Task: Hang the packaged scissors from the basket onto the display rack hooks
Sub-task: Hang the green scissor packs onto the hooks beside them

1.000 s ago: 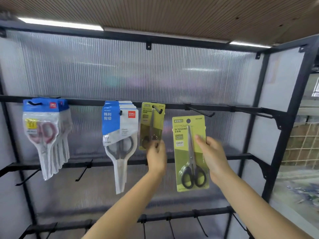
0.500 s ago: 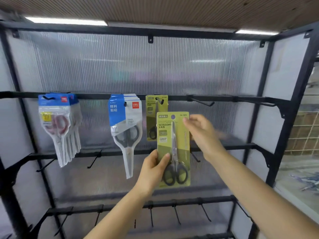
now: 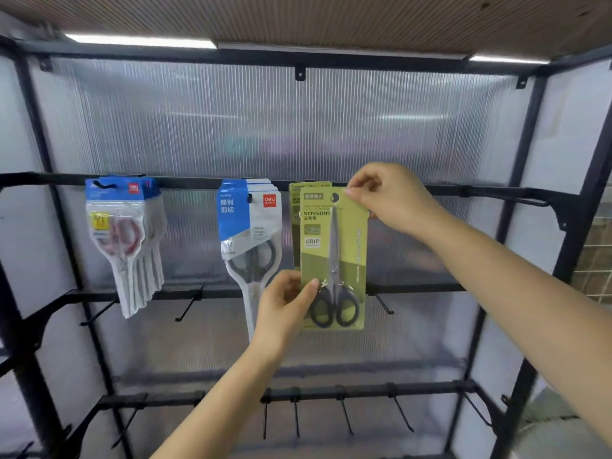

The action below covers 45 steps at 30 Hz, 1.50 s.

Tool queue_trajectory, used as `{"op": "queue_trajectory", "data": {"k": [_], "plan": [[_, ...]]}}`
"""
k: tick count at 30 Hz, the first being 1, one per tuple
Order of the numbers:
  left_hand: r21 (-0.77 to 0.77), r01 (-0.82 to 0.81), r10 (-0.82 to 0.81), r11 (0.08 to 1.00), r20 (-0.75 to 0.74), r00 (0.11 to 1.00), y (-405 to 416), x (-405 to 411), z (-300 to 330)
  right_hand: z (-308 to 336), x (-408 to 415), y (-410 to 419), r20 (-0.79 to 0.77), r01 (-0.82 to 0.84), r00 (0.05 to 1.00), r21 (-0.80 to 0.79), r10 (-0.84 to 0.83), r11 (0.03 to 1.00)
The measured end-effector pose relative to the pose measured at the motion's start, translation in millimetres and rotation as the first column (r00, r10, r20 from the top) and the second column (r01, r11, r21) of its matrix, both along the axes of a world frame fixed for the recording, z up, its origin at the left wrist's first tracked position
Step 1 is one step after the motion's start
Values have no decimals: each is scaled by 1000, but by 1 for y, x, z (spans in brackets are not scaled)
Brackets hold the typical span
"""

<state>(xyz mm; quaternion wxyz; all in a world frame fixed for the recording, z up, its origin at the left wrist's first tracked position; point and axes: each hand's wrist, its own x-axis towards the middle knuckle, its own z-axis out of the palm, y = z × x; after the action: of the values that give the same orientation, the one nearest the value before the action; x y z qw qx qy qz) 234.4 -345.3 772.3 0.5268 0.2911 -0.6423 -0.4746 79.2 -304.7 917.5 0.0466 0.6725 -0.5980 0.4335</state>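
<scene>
You are holding a green scissors pack (image 3: 332,260) upright against the top rail (image 3: 480,191) of the black display rack (image 3: 526,226) — both hands on it. Your left hand (image 3: 284,306) is gripping the pack's lower left edge, thumb lying across the front beside the black scissor handles, fingers curled behind the card. Your right hand (image 3: 390,197) is pinching the top right corner, thumb and forefinger closed together on the card, the other fingers curled.

The pack's round hang hole is sitting level with the rail, and whether a hook is through it cannot be told. Just behind it, overlapped, a second green pack (image 3: 295,207) is hanging from the same rail. To its left a bunch of blue-and-white scissors packs (image 3: 250,226) is hanging, and well apart to the far left another bunch with red-handled scissors (image 3: 122,233). Bare hooks (image 3: 344,415) are sticking out of the lower rails — black, angled forward.
</scene>
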Motion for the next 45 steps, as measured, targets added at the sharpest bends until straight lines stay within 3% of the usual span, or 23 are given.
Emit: {"op": "queue_trajectory", "data": {"k": [7, 15, 19, 24, 27, 31, 36, 45], "plan": [[-60, -101, 102, 993, 16, 995, -11, 0, -4, 7, 3, -14, -42, 16, 999, -13, -17, 1000], [14, -120, 120, 993, 17, 993, -22, -14, -16, -2, 4, -29, -141, 98, 985, -32, -101, 995], [149, -160, 163, 976, -8, 987, -33, -35, -16, -4, 5, -39, -225, 145, 962, -62, -155, 987], [289, -181, 217, 940, -95, 972, -57, -58, -12, -14, 3, -52, -448, 225, 852, -153, -271, 962], [324, -228, 257, 918, -49, 965, -78, -66, -9, -23, -4, -65, -580, 287, 749, -150, -319, 946], [291, -341, 339, 894, 58, 939, -115, -77, -10, -30, -9, -81, -654, 354, 698, -41, -293, 934], [173, -445, 446, 878, 36, 894, -152, -87, -26, -32, -12, -98, -645, 381, 716, 42, -267, 923], [214, -432, 460, 876, -103, 882, -158, -97, -18, -38, -14, -113, -604, 376, 745, 30, -282, 926]]}}
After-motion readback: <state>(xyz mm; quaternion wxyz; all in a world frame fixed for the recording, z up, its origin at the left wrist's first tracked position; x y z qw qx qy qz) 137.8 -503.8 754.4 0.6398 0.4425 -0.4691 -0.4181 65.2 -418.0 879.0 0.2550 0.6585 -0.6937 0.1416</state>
